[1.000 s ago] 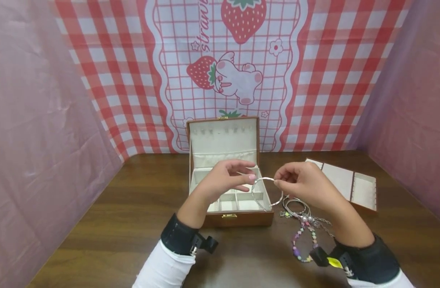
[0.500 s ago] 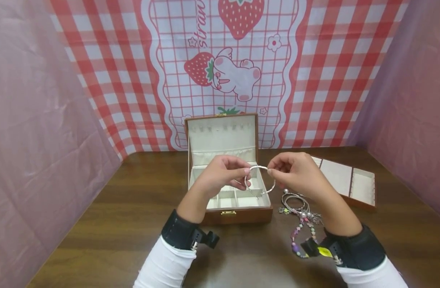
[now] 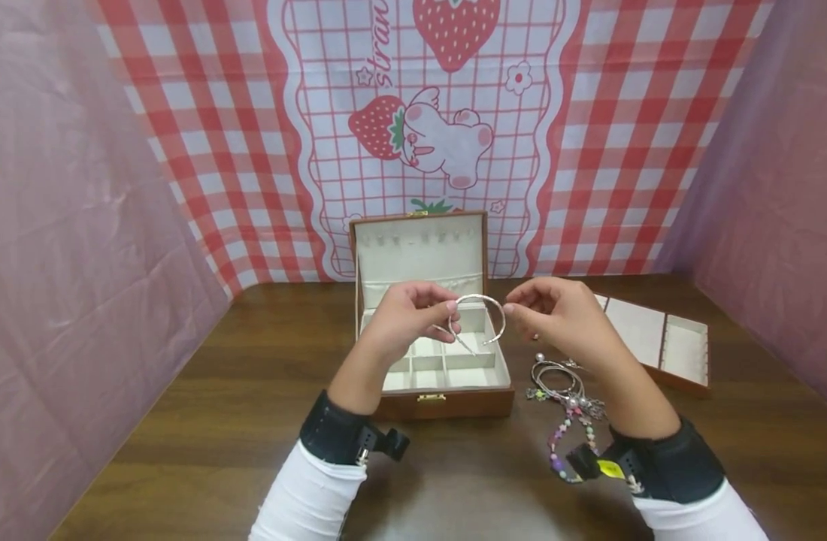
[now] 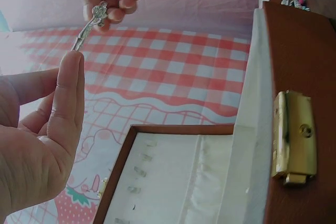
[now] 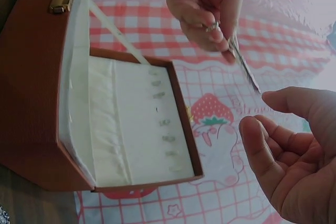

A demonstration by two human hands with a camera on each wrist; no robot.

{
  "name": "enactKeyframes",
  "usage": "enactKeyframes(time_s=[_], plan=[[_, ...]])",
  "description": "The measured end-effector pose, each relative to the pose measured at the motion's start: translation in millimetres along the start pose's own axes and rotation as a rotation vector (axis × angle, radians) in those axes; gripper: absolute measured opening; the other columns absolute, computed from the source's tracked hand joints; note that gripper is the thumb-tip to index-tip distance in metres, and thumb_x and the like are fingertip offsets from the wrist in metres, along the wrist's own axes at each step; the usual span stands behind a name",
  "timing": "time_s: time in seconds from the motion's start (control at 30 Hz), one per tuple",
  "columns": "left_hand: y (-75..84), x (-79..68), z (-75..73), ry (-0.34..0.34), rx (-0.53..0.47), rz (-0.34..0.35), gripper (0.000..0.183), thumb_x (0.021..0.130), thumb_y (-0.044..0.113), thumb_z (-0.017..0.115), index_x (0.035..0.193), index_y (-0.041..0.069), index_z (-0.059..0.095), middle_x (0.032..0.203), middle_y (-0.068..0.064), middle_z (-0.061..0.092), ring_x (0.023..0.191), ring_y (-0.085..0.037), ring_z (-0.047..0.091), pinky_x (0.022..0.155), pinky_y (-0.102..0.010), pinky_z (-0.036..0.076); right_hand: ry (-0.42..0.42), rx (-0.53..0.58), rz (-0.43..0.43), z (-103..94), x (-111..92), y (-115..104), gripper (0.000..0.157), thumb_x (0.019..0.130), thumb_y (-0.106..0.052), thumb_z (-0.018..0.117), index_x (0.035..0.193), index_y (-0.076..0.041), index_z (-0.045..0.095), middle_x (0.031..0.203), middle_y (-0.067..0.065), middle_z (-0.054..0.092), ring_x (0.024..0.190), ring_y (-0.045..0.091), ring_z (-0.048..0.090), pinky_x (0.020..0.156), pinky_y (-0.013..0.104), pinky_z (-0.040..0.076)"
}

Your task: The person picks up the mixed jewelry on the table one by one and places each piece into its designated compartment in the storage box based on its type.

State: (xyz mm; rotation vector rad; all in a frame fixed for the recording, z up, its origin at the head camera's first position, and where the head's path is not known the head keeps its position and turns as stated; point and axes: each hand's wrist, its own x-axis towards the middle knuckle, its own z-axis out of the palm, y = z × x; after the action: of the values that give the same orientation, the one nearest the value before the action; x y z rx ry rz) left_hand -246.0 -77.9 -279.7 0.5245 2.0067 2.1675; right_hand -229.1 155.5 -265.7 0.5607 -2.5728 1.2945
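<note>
A thin silver bangle with an opening at its lower side is up in the air, overlapping the jewelry box in the head view. My left hand pinches its left side between thumb and fingers. Just off the opposite side is my right hand, thumb and index finger spread apart in the right wrist view with nothing between them. A flower-shaped end of the bangle shows in the left wrist view. The box stands with its lid raised, and pale dividers split its inside into compartments.
Right of the box lie several silver bangles and a colourful beaded bracelet in a loose pile on the wooden table. A brown-edged divided tray sits farther right. Behind hangs a strawberry-print cloth.
First only the right hand held the bangle, then both hands did. Now the right fingers have let go, and the left hand has brought the bangle slightly up and left.
</note>
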Motion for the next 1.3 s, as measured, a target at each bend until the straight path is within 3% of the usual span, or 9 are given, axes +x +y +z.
enactKeyframes(time_s=[0.27, 0.47, 0.63, 0.83, 0.97, 1.13, 1.3], plan=[[1.5, 7.1, -13.5, 0.086, -0.013, -0.007, 0.016, 0.093, -0.006, 0.058, 0.106, -0.016, 0.06, 0.076, -0.011, 0.063, 0.067, -0.018, 0.066, 0.067, -0.037, 0.059, -0.037, -0.032, 0.054, -3.0, 23.9, 15.4, 0.024, 0.09, -0.018, 0.07, 0.104, 0.002, 0.066, 0.082, 0.011, 0.066, 0.066, 0.022, 0.065, 0.058, 0.031, 0.054], [8.1, 17.6, -28.6, 0.169, 0.031, -0.067, 0.015, 0.094, -0.003, 0.06, 0.106, -0.012, 0.062, 0.079, -0.012, 0.064, 0.067, -0.019, 0.066, 0.069, -0.038, 0.059, -0.091, -0.02, 0.132, -0.8, 42.0, 28.4, 0.027, 0.091, -0.016, 0.068, 0.105, 0.006, 0.064, 0.088, 0.015, 0.067, 0.07, 0.023, 0.066, 0.062, 0.032, 0.057], [13.5, 26.5, -43.9, 0.198, 0.088, -0.123, 0.017, 0.095, -0.001, 0.06, 0.109, -0.011, 0.061, 0.083, -0.014, 0.064, 0.068, -0.02, 0.066, 0.071, -0.037, 0.059, -0.131, 0.001, 0.175, 3.5, 54.1, 43.5, 0.03, 0.092, -0.014, 0.066, 0.11, 0.009, 0.062, 0.093, 0.02, 0.066, 0.08, 0.03, 0.066, 0.066, 0.035, 0.058], [16.9, 39.8, -63.2, 0.187, 0.135, -0.172, 0.019, 0.095, 0.0, 0.059, 0.111, -0.011, 0.061, 0.088, -0.019, 0.065, 0.068, -0.019, 0.066, 0.073, -0.036, 0.058, -0.198, 0.019, 0.257, 10.8, 67.0, 60.4, 0.037, 0.094, -0.015, 0.064, 0.12, 0.011, 0.059, 0.11, 0.027, 0.062, 0.1, 0.04, 0.063, 0.073, 0.037, 0.058], [18.5, 48.9, -75.4, 0.164, 0.173, -0.218, 0.028, 0.096, 0.001, 0.059, 0.119, -0.014, 0.057, 0.091, -0.022, 0.065, 0.067, -0.018, 0.066, 0.071, -0.034, 0.058, -0.265, 0.017, 0.311, 17.8, 72.7, 68.1, 0.044, 0.094, -0.015, 0.062, 0.127, 0.013, 0.054, 0.118, 0.03, 0.06, 0.105, 0.041, 0.062, 0.08, 0.041, 0.057], [18.5, 57.5, -87.4, 0.125, 0.204, -0.275, 0.031, 0.097, 0.0, 0.057, 0.122, -0.016, 0.052, 0.088, -0.019, 0.064, 0.066, -0.018, 0.065, 0.069, -0.032, 0.058, -0.329, 0.005, 0.35, 28.6, 74.0, 75.7, 0.051, 0.093, -0.014, 0.062, 0.131, 0.017, 0.048, 0.116, 0.033, 0.059, 0.101, 0.043, 0.063, 0.077, 0.043, 0.057], [17.9, 62.7, -96.7, 0.082, 0.244, -0.326, 0.029, 0.097, 0.0, 0.057, 0.121, -0.015, 0.052, 0.087, -0.018, 0.062, 0.069, -0.02, 0.066, 0.071, -0.034, 0.059, -0.343, 0.066, 0.395, 39.1, 71.3, 81.6, 0.053, 0.091, -0.01, 0.062, 0.132, 0.018, 0.045, 0.117, 0.033, 0.059, 0.097, 0.041, 0.065, 0.071, 0.043, 0.058]])
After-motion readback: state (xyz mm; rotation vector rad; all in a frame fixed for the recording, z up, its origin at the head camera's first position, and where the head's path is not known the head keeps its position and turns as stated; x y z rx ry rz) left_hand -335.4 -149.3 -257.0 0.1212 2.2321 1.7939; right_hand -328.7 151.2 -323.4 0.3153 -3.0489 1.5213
